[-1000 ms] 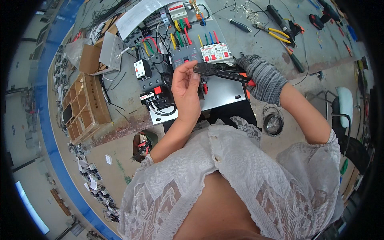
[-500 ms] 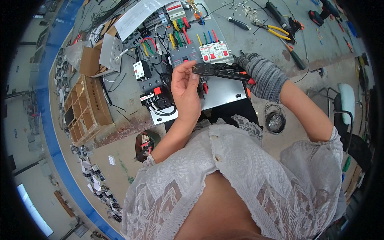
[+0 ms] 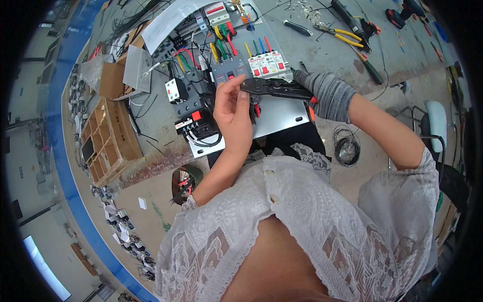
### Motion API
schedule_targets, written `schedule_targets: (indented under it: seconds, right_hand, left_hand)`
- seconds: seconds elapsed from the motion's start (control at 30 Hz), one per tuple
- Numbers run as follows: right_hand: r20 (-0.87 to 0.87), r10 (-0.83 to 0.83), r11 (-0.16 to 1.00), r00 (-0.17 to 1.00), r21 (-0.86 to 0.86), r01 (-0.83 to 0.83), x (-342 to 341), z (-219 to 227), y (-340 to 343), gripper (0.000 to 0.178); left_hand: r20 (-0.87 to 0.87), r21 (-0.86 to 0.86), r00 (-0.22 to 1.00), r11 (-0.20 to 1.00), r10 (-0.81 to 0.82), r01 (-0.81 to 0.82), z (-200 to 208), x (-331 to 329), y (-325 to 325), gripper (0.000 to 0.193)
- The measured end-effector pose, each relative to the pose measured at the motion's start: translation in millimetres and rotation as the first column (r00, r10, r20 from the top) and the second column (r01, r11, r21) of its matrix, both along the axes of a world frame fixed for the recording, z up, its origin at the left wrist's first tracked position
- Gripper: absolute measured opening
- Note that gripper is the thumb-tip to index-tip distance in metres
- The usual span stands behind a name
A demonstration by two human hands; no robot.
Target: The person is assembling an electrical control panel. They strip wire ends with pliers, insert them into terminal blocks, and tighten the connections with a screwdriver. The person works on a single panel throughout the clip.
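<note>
My right hand (image 3: 327, 96), in a grey striped knit glove, is wrapped round the handles of black crimping pliers (image 3: 274, 88). The pliers lie level, their jaws pointing left toward my bare left hand (image 3: 233, 110). Its thumb and fingers are pinched together right at the jaw tip; whatever small piece they hold is too small to make out. Behind the pliers, on a metal mounting plate (image 3: 279, 118), sit a row of white circuit breakers (image 3: 268, 64) with red switches and a dark grey breaker (image 3: 230, 70). A black contactor with wires (image 3: 201, 123) stands left of my left hand.
On the grey bench lie yellow-handled pliers (image 3: 347, 36), a screwdriver (image 3: 370, 69), a knife-like tool (image 3: 298, 28) and a cordless drill (image 3: 402, 15). A compartmented box (image 3: 118, 138) and an open carton (image 3: 111, 78) stand left. A wire coil (image 3: 347, 151) lies below the bench.
The handles of the crimping pliers look closer together in my right hand. Both hands stay at nearly the same place, and the view has shifted slightly.
</note>
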State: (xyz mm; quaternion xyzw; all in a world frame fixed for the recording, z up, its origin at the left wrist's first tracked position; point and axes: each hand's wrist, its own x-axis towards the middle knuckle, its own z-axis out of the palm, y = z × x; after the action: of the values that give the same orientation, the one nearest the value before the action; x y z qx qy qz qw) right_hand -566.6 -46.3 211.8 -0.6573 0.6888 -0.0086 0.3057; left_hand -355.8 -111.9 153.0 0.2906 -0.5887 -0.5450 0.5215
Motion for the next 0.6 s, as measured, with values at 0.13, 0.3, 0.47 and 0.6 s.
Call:
schedule_targets:
  seconds: [0.13, 0.3, 0.47, 0.6]
  right_hand:
    - [-0.019, 0.029, 0.999, 0.999, -0.041, -0.030, -4.6, -9.0, -1.4, 0.073]
    - [-0.364, 0.128, 0.868, 0.922, -0.408, -0.282, -12.0, -3.0, -5.4, 0.067]
    - [-0.265, 0.273, 0.830, 0.925, -0.421, -0.366, -28.4, -9.6, -41.4, 0.074]
    - [-0.252, 0.359, 0.755, 0.898, -0.488, -0.439, -36.8, -22.6, -65.1, 0.079]
  left_hand:
    - [0.096, -0.034, 0.995, 0.999, 0.038, -0.034, 0.4, 0.0, 0.5, 0.024]
    - [0.030, 0.122, 1.000, 0.992, 0.004, -0.008, 7.9, 0.0, 2.5, 0.023]
    - [-0.109, 0.351, 0.994, 0.936, 0.004, 0.035, 29.8, -0.5, 7.5, 0.027]
    - [-0.163, 0.426, 0.987, 0.903, 0.012, 0.059, 34.2, 2.2, 7.1, 0.027]
